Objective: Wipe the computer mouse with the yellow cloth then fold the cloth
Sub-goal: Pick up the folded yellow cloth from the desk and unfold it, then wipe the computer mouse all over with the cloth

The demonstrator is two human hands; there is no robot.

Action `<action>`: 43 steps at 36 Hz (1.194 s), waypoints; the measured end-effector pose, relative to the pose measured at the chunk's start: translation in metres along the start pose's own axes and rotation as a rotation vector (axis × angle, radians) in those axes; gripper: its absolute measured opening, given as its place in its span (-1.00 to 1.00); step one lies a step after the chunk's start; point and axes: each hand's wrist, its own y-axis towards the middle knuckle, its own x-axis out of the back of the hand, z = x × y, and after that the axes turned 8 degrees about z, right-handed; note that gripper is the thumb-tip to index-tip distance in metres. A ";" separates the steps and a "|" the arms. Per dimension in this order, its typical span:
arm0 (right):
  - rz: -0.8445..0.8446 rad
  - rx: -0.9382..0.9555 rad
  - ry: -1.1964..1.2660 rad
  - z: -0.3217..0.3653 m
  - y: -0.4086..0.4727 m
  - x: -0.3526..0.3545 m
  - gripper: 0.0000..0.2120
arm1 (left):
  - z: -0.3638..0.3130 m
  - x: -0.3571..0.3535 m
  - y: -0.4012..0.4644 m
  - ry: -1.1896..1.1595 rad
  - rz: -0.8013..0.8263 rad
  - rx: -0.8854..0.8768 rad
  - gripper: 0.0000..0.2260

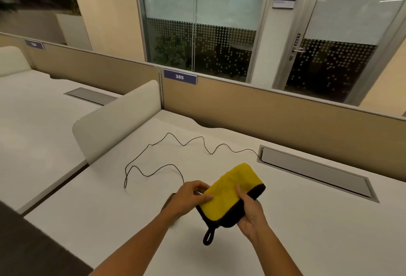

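Note:
The yellow cloth (pixel 228 196) with a black edge is doubled over and held above the white desk (pixel 307 231). Its black hanging loop (pixel 208 237) dangles below it. My left hand (pixel 189 199) pinches the cloth's left edge. My right hand (pixel 250 212) grips its right side with the thumb on the yellow face. The mouse's thin black cable (pixel 167 167) snakes over the desk and ends behind my left hand. The mouse itself is hidden; only a dark shape (pixel 170 199) shows beside my left wrist.
A grey cable hatch (pixel 314 172) is set into the desk at the right, and the cable runs into it. A white rounded divider (pixel 116 122) stands at the left, a tan partition (pixel 274 119) at the back, and another desk (pixel 33 122) beyond the divider.

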 end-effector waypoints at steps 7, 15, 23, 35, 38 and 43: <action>-0.079 -0.043 -0.143 -0.009 0.017 0.005 -0.57 | 0.066 0.007 -0.028 0.136 -0.491 0.104 -0.58; -0.107 -0.010 -0.366 -0.020 0.032 0.010 -0.47 | 0.127 0.016 -0.046 0.457 -0.714 0.176 -0.34; -0.048 0.070 -0.784 -0.026 0.038 -0.007 -0.58 | 0.160 0.015 -0.045 0.676 -0.715 0.301 -0.06; -0.105 0.095 -1.181 -0.043 0.065 -0.021 -0.26 | 0.173 0.011 -0.037 0.727 -0.630 0.262 -0.23; -0.085 0.109 -1.280 -0.047 0.068 -0.030 -0.23 | 0.172 0.010 -0.037 0.715 -0.631 0.264 -0.28; -0.025 0.154 -1.447 -0.057 0.076 -0.044 -0.29 | 0.173 0.011 -0.037 0.718 -0.630 0.264 -0.32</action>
